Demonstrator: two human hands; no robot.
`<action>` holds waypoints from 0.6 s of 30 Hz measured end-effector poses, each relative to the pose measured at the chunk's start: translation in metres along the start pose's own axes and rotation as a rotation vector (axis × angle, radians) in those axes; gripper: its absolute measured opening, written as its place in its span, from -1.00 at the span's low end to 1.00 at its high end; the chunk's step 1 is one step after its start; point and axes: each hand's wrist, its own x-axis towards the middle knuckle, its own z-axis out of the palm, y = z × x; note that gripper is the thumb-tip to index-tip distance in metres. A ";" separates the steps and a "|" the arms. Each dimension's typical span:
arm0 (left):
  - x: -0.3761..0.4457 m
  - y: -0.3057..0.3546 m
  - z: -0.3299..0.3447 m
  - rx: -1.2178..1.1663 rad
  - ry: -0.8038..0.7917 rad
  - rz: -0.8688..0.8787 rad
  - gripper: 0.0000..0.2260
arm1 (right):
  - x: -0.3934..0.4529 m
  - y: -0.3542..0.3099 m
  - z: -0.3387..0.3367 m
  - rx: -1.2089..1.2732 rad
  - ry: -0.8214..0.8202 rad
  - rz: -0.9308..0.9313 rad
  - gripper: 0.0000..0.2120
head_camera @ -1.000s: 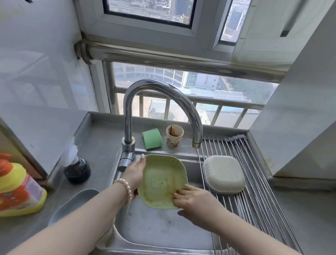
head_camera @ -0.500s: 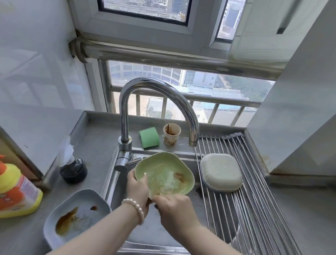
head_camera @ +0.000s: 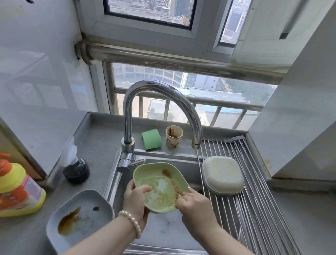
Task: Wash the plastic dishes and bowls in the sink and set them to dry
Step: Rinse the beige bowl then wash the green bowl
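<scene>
Bowl point(head_camera: 161, 187) over sink point(head_camera: 171, 229); rack point(head_camera: 258, 212) right; plate point(head_camera: 79, 220) left.

— Where does the light come from?
— Daylight pours through the window point(head_camera: 151, 0) above the sink point(head_camera: 169, 244), even and bright, leaving only soft shadows on the desk point(head_camera: 319, 230).
— Any flaws?
— The wide lens bows walls and frames at the edges; the yellow bottle point(head_camera: 0, 189) at left smears with blur. The tap point(head_camera: 162, 97) carries pale glare.
</scene>
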 end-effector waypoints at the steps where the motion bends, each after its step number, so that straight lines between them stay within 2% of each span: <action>1: -0.004 -0.002 -0.002 -0.006 -0.006 0.029 -0.64 | -0.003 -0.003 0.000 0.014 -0.007 0.032 -0.74; 3: -0.012 -0.006 0.000 0.012 -0.023 0.060 -0.61 | -0.005 -0.011 -0.007 -0.004 0.041 0.037 -0.81; 6: -0.011 -0.007 0.006 0.055 0.036 0.064 -0.68 | -0.004 -0.019 -0.005 -0.022 0.115 -0.007 -0.76; 8: -0.002 -0.001 0.005 0.083 0.090 0.086 -0.77 | -0.010 -0.017 0.003 0.056 0.097 -0.056 -0.79; 9: 0.003 0.004 0.003 0.107 0.102 0.100 -0.81 | -0.014 -0.015 0.005 0.126 0.057 -0.101 -0.86; 10: 0.007 0.010 0.001 0.135 0.100 0.107 -0.84 | -0.016 -0.010 0.003 0.182 -0.011 -0.138 -0.84; 12: 0.014 0.018 -0.002 0.190 0.066 0.071 -0.84 | -0.011 0.003 -0.009 0.139 -0.223 -0.179 -0.45; 14: 0.021 0.021 -0.005 0.267 0.010 0.003 -0.82 | 0.007 0.018 -0.028 -0.062 -0.488 -0.196 -0.17; 15: 0.024 0.023 -0.006 0.296 -0.012 -0.029 -0.82 | 0.014 0.026 -0.036 -0.144 -0.549 -0.184 -0.05; 16: 0.028 0.026 -0.008 0.321 -0.027 -0.057 -0.81 | 0.019 0.030 -0.040 -0.186 -0.580 -0.162 0.01; 18: 0.035 0.035 -0.009 0.331 -0.047 -0.113 -0.78 | 0.023 0.026 -0.039 -0.275 -0.545 -0.166 -0.01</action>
